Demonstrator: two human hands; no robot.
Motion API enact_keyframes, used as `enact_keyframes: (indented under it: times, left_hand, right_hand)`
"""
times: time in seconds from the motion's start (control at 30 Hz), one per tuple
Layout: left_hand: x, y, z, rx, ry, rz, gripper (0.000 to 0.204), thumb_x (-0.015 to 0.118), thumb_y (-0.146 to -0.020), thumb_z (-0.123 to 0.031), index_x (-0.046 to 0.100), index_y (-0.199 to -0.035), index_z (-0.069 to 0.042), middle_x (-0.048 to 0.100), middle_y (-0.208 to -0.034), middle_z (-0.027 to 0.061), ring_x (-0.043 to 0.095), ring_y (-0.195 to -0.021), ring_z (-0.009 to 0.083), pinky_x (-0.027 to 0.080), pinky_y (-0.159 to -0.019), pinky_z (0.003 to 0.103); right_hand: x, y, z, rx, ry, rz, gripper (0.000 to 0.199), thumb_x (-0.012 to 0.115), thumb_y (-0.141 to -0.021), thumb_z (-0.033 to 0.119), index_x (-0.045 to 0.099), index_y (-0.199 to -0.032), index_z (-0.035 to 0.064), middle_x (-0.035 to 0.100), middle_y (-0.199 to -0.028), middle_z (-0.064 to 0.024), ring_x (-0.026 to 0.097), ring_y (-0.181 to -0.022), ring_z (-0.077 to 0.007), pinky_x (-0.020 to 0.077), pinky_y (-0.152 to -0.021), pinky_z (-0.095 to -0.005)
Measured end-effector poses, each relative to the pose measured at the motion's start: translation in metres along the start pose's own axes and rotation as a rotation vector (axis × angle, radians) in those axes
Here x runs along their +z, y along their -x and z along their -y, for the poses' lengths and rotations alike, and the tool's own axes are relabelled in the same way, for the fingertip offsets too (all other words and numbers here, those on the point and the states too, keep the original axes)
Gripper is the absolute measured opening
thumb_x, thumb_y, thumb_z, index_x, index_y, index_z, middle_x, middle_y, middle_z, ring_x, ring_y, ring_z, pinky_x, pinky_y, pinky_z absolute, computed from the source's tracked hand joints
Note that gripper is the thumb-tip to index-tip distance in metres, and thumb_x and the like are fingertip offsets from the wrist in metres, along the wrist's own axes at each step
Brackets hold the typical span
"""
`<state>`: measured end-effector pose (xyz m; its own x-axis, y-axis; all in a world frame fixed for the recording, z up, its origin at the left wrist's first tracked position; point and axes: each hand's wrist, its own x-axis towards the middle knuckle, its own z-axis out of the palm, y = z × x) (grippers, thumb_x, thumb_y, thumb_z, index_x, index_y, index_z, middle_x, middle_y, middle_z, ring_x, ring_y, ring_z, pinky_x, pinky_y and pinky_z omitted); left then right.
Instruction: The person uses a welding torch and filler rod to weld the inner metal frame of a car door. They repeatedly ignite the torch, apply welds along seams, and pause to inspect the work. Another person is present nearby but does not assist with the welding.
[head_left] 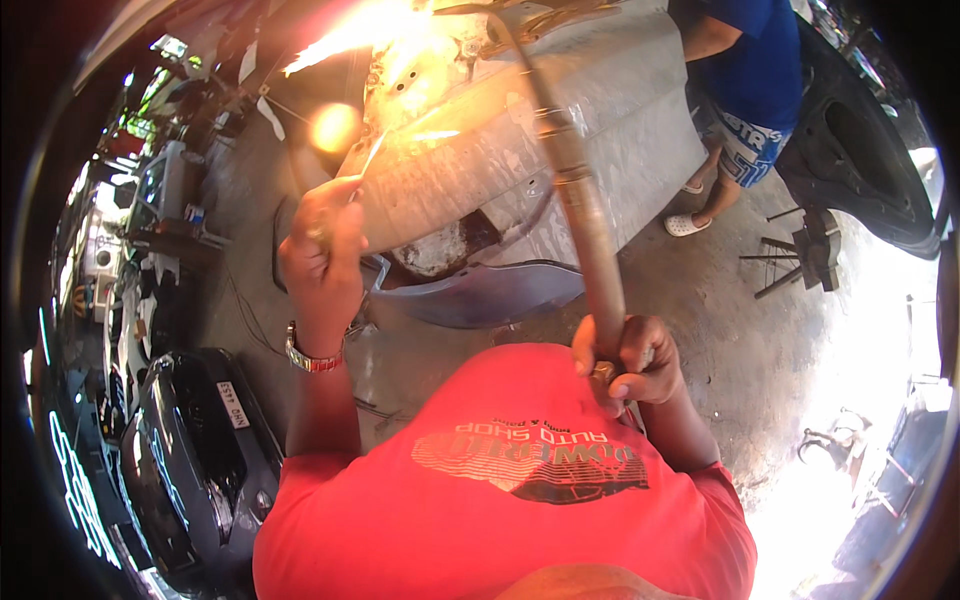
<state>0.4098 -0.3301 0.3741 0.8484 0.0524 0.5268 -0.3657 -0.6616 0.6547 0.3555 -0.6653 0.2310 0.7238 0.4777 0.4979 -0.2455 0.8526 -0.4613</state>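
"Grip status?"
"Apart — right hand (638,362) clamped round torch (581,190), left hand (325,235) pinching thin rod (374,155); metal panel (490,150) at twelve o'clock."
"Step?"
"Heating, I judge — next calls for steady flame (355,35)."

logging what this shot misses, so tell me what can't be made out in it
All in the head view:
Tip of the torch: swallowed by the glare of the flame
Held end of the thin rod: hidden by the left hand
Head of the person in blue: cut off by the upper edge
Items at lower right: washed out by bright light
Wearer's legs: hidden below the red shirt
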Motion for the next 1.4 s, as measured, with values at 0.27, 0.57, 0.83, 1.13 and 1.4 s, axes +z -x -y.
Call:
enact_keyframes:
  times: [0.27, 0.57, 0.83, 1.13, 1.4]
  left_hand:
    - [0.002, -0.029, -0.007, 0.037, -0.525, 0.200, 0.024, 0.065, -0.104, -0.018, 0.071, -0.123, -0.005, 0.071, -0.082, 0.0192, 0.070, -0.068, 0.0314, 0.052, -0.065, 0.041]
    - [0.012, -0.026, -0.009, -0.257, -0.277, 0.165, 0.027, 0.064, -0.106, -0.028, 0.073, -0.125, -0.010, 0.059, -0.069, 0.0027, 0.061, -0.061, 0.0093, 0.048, -0.059, 0.030]
    - [0.068, -0.053, 0.004, -0.254, 0.061, 0.152, 0.028, 0.066, -0.105, -0.021, 0.071, -0.127, -0.005, 0.062, -0.073, -0.0022, 0.061, -0.059, 0.0064, 0.051, -0.058, 0.024]
    - [0.075, -0.044, 0.022, -0.218, 0.288, 0.055, 0.030, 0.065, -0.106, -0.018, 0.070, -0.130, 0.000, 0.058, -0.072, -0.0051, 0.058, -0.060, 0.0041, 0.050, -0.058, 0.023]
    - [0.082, -0.046, 0.021, -0.228, 0.267, -0.005, 0.029, 0.065, -0.106, -0.016, 0.070, -0.129, 0.001, 0.056, -0.069, -0.0057, 0.058, -0.059, 0.0040, 0.051, -0.058, 0.023]
  right_hand:
    - [-0.032, 0.018, 0.014, -0.093, 0.049, -0.102, 0.027, 0.072, -0.091, -0.010, 0.049, -0.089, 0.0054, 0.055, -0.114, -0.0364, 0.065, -0.051, -0.0169, 0.0528, -0.043, -0.0251]
    - [-0.041, 0.019, 0.005, -0.019, 0.123, -0.173, 0.028, 0.069, -0.089, -0.015, 0.049, -0.089, 0.0056, 0.057, -0.114, -0.0395, 0.070, -0.058, -0.0209, 0.0557, -0.047, -0.0259]
    - [-0.051, -0.004, -0.016, 0.008, 0.119, -0.239, 0.030, 0.068, -0.088, -0.018, 0.050, -0.085, 0.0062, 0.062, -0.115, -0.0348, 0.069, -0.061, -0.0166, 0.0566, -0.053, -0.0246]
    - [-0.055, -0.025, -0.026, 0.049, 0.202, -0.259, 0.030, 0.066, -0.088, -0.019, 0.049, -0.084, 0.0062, 0.063, -0.116, -0.0352, 0.070, -0.063, -0.0163, 0.0564, -0.052, -0.0236]
    - [-0.060, -0.030, -0.027, 0.076, 0.204, -0.254, 0.031, 0.065, -0.087, -0.019, 0.049, -0.084, 0.0064, 0.062, -0.116, -0.0349, 0.071, -0.063, -0.0151, 0.0562, -0.052, -0.0227]
